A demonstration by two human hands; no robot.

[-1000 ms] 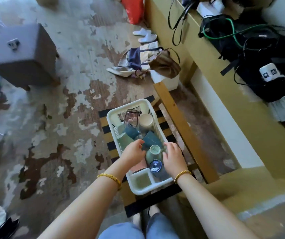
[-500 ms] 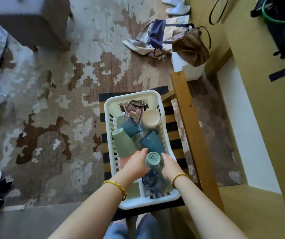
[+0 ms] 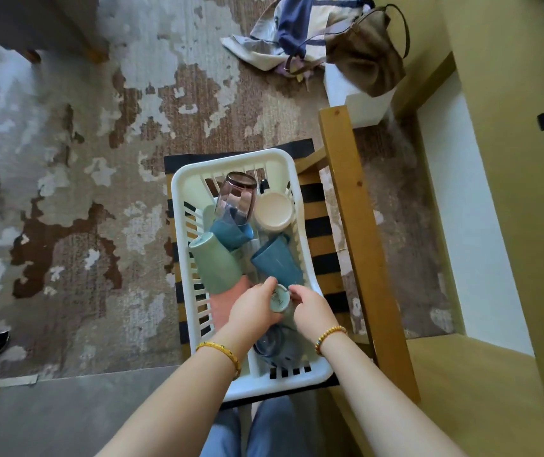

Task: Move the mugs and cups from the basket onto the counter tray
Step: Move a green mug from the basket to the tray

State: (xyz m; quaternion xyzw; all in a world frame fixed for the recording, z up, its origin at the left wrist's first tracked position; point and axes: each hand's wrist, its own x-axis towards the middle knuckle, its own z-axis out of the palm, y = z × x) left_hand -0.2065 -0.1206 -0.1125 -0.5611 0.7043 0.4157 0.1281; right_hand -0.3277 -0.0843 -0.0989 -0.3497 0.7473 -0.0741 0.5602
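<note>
Several cups lay heaped in the white basket (image 3: 178,192). Toward its near end, the left hand (image 3: 253,308) and right hand (image 3: 310,308) each curled a grip round one small pale-green cup (image 3: 280,300), bottom up, just above the basket's floor.

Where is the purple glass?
The purple glass is at the far end of the white basket, tipped over, with the cream cup on its right and a blue mug just below it.
</note>
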